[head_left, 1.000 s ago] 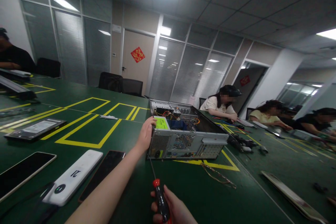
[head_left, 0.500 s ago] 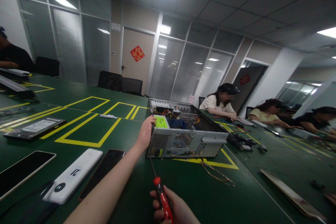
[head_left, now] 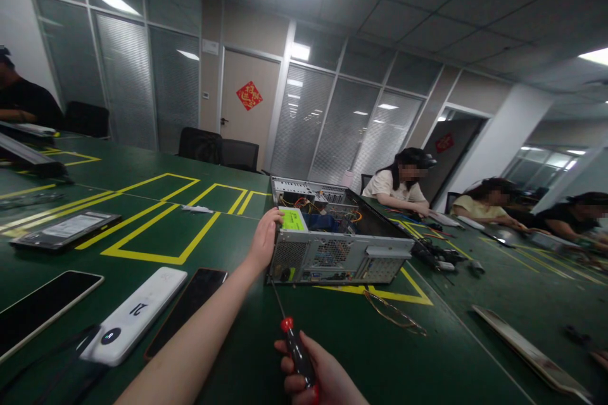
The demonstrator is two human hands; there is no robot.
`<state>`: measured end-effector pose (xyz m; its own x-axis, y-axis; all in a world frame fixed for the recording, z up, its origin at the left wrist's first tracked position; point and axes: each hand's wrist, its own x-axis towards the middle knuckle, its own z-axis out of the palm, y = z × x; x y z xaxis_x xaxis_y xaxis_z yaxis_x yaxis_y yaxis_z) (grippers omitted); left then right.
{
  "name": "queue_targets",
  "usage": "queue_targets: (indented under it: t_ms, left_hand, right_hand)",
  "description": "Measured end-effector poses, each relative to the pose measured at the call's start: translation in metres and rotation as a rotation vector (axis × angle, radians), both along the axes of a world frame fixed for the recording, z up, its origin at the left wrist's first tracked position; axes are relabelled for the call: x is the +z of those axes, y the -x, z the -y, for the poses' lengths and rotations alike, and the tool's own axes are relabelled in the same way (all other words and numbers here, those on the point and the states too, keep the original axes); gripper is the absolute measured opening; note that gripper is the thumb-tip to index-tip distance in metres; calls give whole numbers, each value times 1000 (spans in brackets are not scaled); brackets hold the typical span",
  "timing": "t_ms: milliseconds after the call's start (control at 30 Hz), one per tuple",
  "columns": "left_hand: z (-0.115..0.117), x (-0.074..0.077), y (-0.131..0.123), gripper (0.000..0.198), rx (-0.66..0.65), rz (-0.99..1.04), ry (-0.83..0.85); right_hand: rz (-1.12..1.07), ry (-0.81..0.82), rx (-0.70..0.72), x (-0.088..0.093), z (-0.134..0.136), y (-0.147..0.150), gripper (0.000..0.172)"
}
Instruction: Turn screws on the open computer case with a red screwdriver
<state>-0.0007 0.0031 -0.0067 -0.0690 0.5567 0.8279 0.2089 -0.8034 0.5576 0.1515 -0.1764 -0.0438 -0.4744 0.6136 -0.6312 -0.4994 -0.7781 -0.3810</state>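
Slipping off the rear panel of the computer case (head_left: 332,250) was the risk, I judged — a skewed push could skate the screwdriver (head_left: 294,343) tip across the metal. The case lay open, grey, wires showing, mid-table on yellow tape. My left hand (head_left: 263,239) gripped its top corner; my right hand (head_left: 320,380) clenched the handle by the table's near edge.

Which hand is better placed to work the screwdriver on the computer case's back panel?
Right, likely: the right hand grips the screwdriver, its tip at the computer case, while the left hand holds its top corner.
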Motion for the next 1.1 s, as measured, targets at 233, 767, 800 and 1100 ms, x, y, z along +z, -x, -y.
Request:
queue_targets:
  t_ms: [233,767,800,1100]
  left_hand:
    - [1,0,1,39,4,-5,11]
    - [3,3,1,40,11,0,7]
    - [3,3,1,40,11,0,5]
    - [2,3,1,39,16,-4,5]
  right_hand:
    - [-10,38,11,-1,0,-2,42]
    - [111,33,16,7,3,4,43]
    - [114,26,-6,5,2,4,41]
    - [29,9,-61,-2,0,3,40]
